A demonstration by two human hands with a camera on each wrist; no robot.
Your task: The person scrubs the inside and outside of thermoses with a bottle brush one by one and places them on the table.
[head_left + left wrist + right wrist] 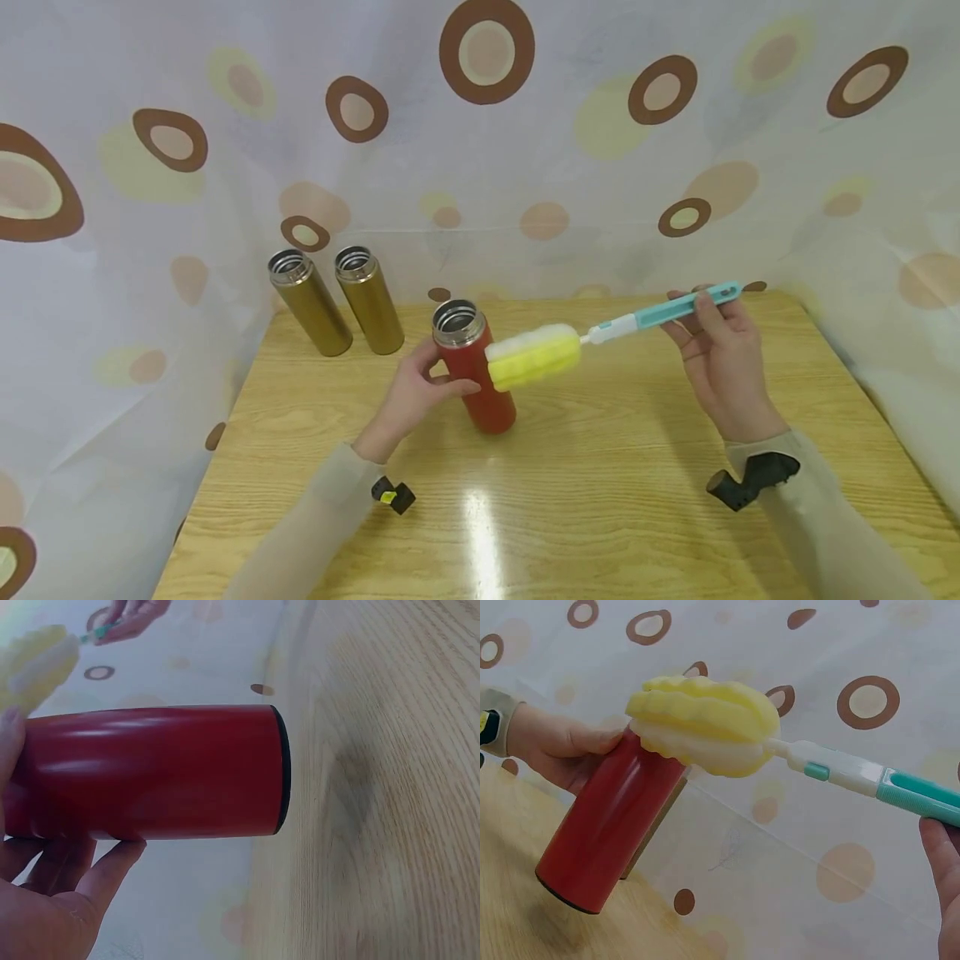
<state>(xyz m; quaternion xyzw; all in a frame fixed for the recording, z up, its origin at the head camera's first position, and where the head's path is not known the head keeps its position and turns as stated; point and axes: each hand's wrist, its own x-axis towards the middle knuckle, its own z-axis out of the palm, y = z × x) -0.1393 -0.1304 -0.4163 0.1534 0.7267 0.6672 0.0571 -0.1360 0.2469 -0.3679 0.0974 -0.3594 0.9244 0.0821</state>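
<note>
My left hand (405,390) grips a red thermos bottle (489,404) around its upper part. The bottle has no lid, and its steel mouth points up and tilts slightly left. In the left wrist view its black-edged base hangs a little above the wood. My right hand (726,371) holds a bottle brush by its teal handle (667,312), between thumb and fingers. The brush's yellow and white sponge head (534,358) points left, in front of the bottle's side below the mouth. Whether sponge and bottle touch, I cannot tell.
Two gold thermos bottles, a left one (313,312) and a right one (372,308), stand lidless at the table's back left. Behind the wooden table (600,500) hangs a white sheet (420,175) with brown and yellow ring patterns, which also covers both sides.
</note>
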